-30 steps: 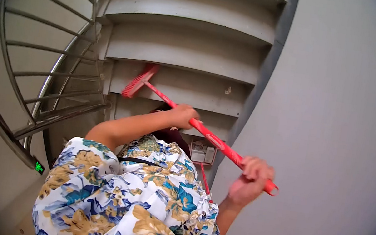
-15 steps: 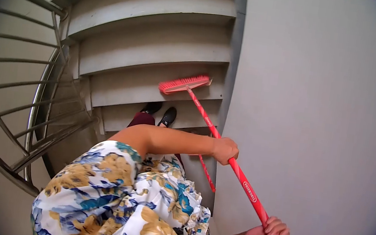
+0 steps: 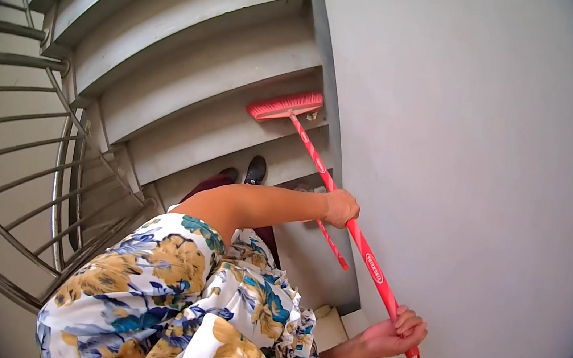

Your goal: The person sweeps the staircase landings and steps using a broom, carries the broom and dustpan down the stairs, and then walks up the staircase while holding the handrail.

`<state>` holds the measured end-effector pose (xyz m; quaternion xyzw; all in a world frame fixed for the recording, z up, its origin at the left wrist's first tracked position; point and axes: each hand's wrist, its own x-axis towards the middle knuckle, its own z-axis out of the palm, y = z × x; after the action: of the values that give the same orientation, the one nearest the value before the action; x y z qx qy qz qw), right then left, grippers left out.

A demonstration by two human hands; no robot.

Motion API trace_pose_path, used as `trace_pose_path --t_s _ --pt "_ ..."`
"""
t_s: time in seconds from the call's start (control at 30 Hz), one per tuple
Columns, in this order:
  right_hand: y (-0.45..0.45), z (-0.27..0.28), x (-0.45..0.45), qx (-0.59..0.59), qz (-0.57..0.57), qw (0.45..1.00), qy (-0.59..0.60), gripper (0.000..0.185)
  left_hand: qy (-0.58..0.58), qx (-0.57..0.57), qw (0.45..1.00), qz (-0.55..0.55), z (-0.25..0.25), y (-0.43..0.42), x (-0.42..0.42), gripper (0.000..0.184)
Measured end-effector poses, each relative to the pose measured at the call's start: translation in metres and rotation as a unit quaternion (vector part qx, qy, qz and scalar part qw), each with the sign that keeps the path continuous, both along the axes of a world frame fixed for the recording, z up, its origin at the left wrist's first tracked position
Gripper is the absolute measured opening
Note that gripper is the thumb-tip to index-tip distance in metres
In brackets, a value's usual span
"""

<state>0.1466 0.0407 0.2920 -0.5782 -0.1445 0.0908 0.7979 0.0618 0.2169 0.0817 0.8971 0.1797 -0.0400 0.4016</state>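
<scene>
A red push broom (image 3: 370,258) slants across the view, its bristled head (image 3: 285,108) resting on a stair tread beside the wall. Wrapped around the middle of its handle is my left hand (image 3: 342,207), my arm stretched across my body. Lower down, my right hand (image 3: 397,331) closes around the handle near its end. A small pale bit of debris (image 3: 311,116) lies by the right end of the broom head. Behind my left forearm, a thinner red and white stick (image 3: 333,245) shows; what it joins to is mostly hidden.
Curved stone stairs (image 3: 194,56) climb toward the upper left. A metal railing (image 3: 23,178) curves along the left side. The plain grey wall (image 3: 478,169) fills the right. My dark shoes (image 3: 256,170) stand on a step below the broom head.
The view has turned, so the stairs and wall now tilt. The broom head has shifted slightly up, and both hands appear a little higher and farther left, still gripping the handle.
</scene>
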Motion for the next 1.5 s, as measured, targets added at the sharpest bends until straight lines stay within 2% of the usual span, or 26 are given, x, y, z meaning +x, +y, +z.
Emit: trace_pose_path --t_s 0.1,0.17,0.23,0.37,0.43,0.5,0.57,0.67,0.73,0.77,0.83,0.9,0.93,1.07,1.13,1.17,1.27,1.33,1.37,1.43,1.5 --pt "-0.018 0.006 -0.004 -0.011 0.047 0.999 0.004 0.036 -0.016 -0.004 1.000 -0.002 -0.001 -0.022 -0.003 0.014" --pt "-0.022 0.012 0.000 0.002 0.008 1.000 0.008 0.036 -0.016 0.015 1.000 -0.013 0.009 -0.021 0.006 0.014" --pt "-0.029 0.017 0.004 0.011 -0.004 1.000 0.003 0.037 -0.077 0.022 0.996 -0.024 0.015 -0.019 0.016 0.012" --pt "-0.025 0.028 0.006 0.072 -0.048 0.996 -0.004 0.036 -0.088 0.053 0.993 -0.049 0.030 0.001 0.043 0.012" --pt "-0.024 0.041 0.006 0.076 -0.068 0.995 0.000 0.036 -0.153 0.052 0.984 -0.079 0.045 0.003 0.044 0.012" --pt "-0.027 0.051 0.005 0.081 -0.056 0.994 -0.043 0.037 -0.143 0.037 0.986 -0.075 0.065 0.002 0.045 0.012" --pt "-0.034 0.060 0.006 0.103 -0.068 0.992 -0.036 0.038 -0.133 0.020 0.988 -0.075 0.075 -0.002 0.048 0.012" --pt "-0.039 0.067 0.009 0.159 -0.021 0.986 -0.046 0.039 -0.125 0.059 0.987 -0.086 0.079 -0.006 0.045 0.014" --pt "-0.035 0.068 0.012 0.159 -0.006 0.986 -0.056 0.040 -0.170 0.071 0.983 -0.017 0.083 0.002 0.040 0.017" --pt "-0.033 0.069 0.014 0.163 0.013 0.985 -0.059 0.040 -0.176 0.066 0.982 -0.020 0.084 0.004 0.038 0.017" --pt "-0.023 0.061 0.015 0.169 0.047 0.983 -0.053 0.040 -0.157 0.072 0.984 0.051 0.084 0.014 0.029 0.023" --pt "-0.010 0.053 0.019 0.139 0.046 0.989 -0.034 0.039 -0.199 0.082 0.973 0.085 0.072 0.019 0.029 0.024" --pt "-0.005 0.051 0.022 0.084 0.037 0.994 -0.052 0.039 -0.239 0.091 0.959 0.120 0.067 0.021 0.030 0.026" --pt "-0.014 0.062 0.028 0.094 -0.017 0.995 -0.036 0.040 -0.187 0.051 0.978 0.076 0.065 0.003 0.040 0.026" --pt "-0.014 0.064 0.030 0.116 -0.047 0.991 -0.038 0.040 -0.273 0.047 0.958 0.076 0.069 0.001 0.039 0.027" --pt "-0.014 0.065 0.031 0.127 -0.104 0.986 -0.029 0.041 -0.270 0.049 0.958 0.079 0.069 0.001 0.040 0.027" --pt "-0.024 0.066 0.030 0.117 -0.086 0.988 -0.059 0.040 -0.271 0.048 0.960 0.044 0.074 -0.003 0.037 0.029" --pt "-0.026 0.071 0.029 0.148 -0.067 0.984 -0.072 0.040 -0.347 0.012 0.937 0.041 0.077 -0.004 0.035 0.031" --pt "-0.025 0.072 0.025 0.145 -0.063 0.985 -0.067 0.040 -0.342 0.011 0.939 0.046 0.080 -0.005 0.035 0.031" --pt "-0.018 0.071 0.010 0.139 -0.123 0.981 -0.055 0.038 -0.235 0.028 0.971 0.049 0.086 -0.007 0.029 0.033" --pt "-0.031 0.069 0.000 0.136 -0.074 0.988 -0.015 0.038 -0.239 0.033 0.969 0.062 0.080 -0.011 0.018 0.034"
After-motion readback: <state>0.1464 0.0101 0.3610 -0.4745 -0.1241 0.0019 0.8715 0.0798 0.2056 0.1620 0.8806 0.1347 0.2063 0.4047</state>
